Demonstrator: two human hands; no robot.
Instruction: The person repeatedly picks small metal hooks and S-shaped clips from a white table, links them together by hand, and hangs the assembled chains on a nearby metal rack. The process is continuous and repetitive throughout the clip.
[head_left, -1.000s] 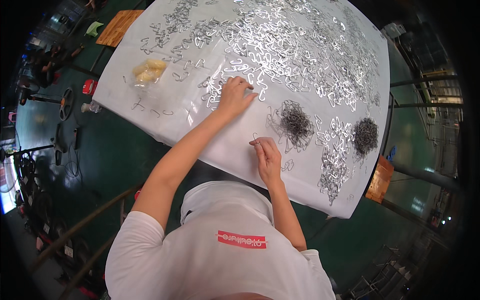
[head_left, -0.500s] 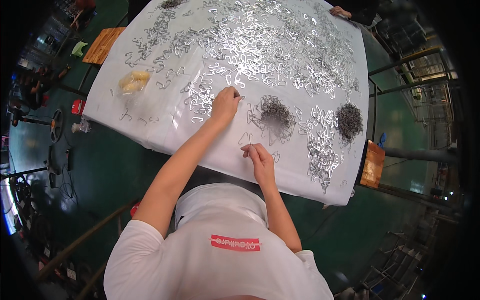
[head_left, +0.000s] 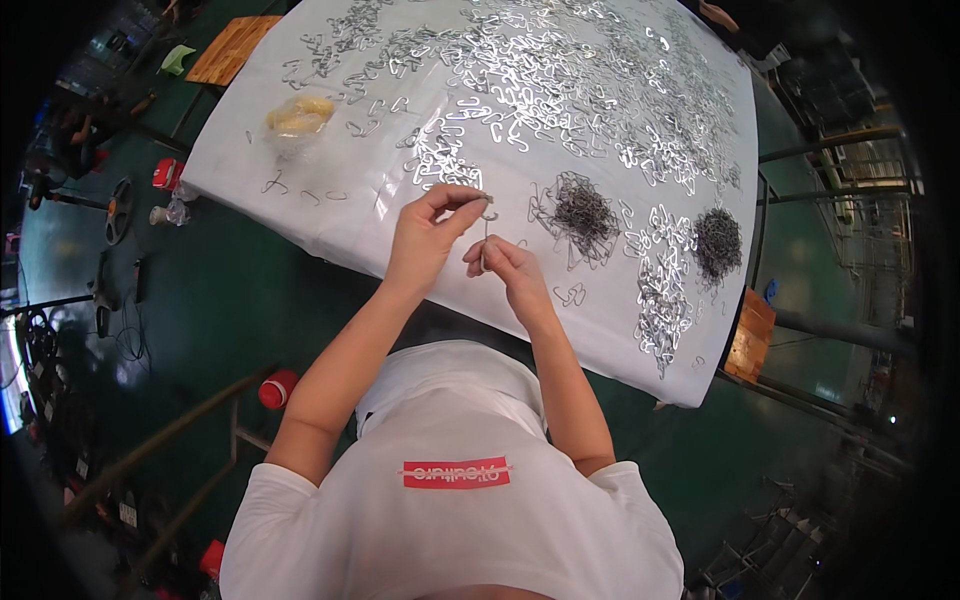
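Note:
Above the near edge of the white-covered table [head_left: 350, 235], my left hand [head_left: 425, 235] pinches a small metal piece, mostly hidden by the fingertips; it looks like a wire hook. Just below and to its right, my right hand [head_left: 508, 272] grips a thin metal wire hook [head_left: 487, 228] that stands up toward the left fingertips. Whether the two pieces touch I cannot tell. Shiny bent wire hooks [head_left: 440, 150] lie loose beyond my left hand. Right of my hands sits a heap of small dark metal pieces [head_left: 585, 208] ringed by hooks.
Many more hooks [head_left: 540, 90] cover the table's far half. A strip of hooks [head_left: 662, 290] and a dark round heap [head_left: 717, 245] lie at the right. A clear bag with yellow contents [head_left: 302, 118] rests at left. Another person's hand [head_left: 718, 15] shows at the far right edge.
My left hand has come back from the loose hooks toward me, with a small piece in its fingertips. My right hand has risen slightly to meet it. The view has shifted a little.

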